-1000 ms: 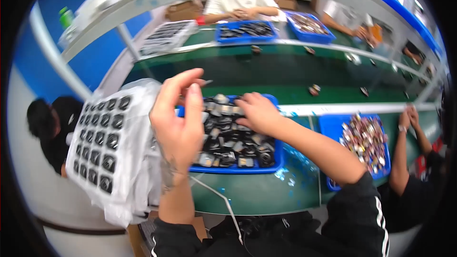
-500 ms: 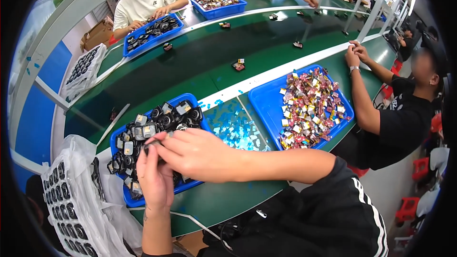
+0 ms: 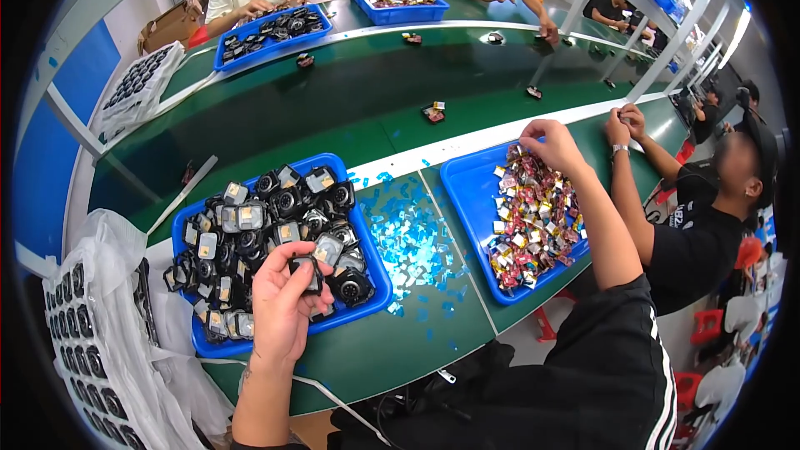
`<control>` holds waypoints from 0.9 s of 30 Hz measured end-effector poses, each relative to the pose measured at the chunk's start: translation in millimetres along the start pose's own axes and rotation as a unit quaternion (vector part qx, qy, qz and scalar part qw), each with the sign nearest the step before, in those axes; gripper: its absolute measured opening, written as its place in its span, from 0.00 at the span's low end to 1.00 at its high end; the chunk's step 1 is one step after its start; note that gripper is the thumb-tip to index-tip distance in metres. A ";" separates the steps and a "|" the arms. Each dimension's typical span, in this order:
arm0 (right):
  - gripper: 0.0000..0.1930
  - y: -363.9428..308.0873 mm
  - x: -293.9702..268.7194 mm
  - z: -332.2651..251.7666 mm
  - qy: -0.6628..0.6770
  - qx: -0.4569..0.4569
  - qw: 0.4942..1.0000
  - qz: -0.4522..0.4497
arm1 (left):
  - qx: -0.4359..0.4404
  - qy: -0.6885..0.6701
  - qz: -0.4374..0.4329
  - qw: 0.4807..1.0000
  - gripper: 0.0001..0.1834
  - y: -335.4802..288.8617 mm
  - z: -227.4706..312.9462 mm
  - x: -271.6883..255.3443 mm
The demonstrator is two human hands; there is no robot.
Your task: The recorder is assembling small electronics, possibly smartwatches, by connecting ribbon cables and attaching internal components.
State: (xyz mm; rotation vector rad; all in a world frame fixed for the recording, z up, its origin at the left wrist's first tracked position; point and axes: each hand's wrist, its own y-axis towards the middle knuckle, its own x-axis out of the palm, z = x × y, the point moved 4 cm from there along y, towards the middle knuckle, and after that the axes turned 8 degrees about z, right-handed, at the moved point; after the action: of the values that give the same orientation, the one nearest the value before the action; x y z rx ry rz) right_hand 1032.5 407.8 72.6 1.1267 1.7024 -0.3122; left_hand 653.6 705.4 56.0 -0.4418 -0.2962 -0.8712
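Observation:
My left hand (image 3: 282, 300) pinches a small black watch-like casing (image 3: 308, 273) between thumb and fingers, above the blue tray (image 3: 373, 304) of similar casings (image 3: 287, 200). Some of those show round black faces, others grey backs with a tan patch. Over the far end of a second blue tray (image 3: 463, 192), my right hand (image 3: 554, 146) reaches down with bent fingers close together. Its fingertips meet a heap of small reddish, white and yellow battery-like parts (image 3: 533, 225). Whatever those fingertips grip is hidden.
Blue film scraps (image 3: 412, 242) litter the green bench between the trays. A green conveyor (image 3: 350, 100) beyond carries several scattered parts. White bagged trays of round black pieces (image 3: 79, 325) stand at left. One co-worker (image 3: 708, 192) sits at right; others work across the conveyor.
My hands, together over the casings before, have parted. The right has swung across to the battery-like parts; the left has stayed over the casings with one casing in its fingers.

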 end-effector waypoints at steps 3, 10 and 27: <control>0.07 -17.6 -20.5 -26.2 0.063 0.017 0.998 0.010 | 0.003 0.004 0.018 1.000 0.17 -3.0 2.2 8.3; 0.05 -65.4 -28.2 -104.5 0.203 0.008 0.978 0.037 | 0.086 0.183 -0.050 0.978 0.14 -12.0 1.3 17.8; 0.06 -128.0 44.0 -237.7 0.474 0.004 0.865 -0.164 | 0.265 0.369 -0.117 0.883 0.07 -24.9 -5.9 58.0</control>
State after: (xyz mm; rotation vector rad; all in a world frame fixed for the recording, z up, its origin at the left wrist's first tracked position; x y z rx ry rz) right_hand 785.4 521.4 102.1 1.0532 2.7774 0.0680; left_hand 669.9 649.8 81.6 0.4566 0.1311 -1.0835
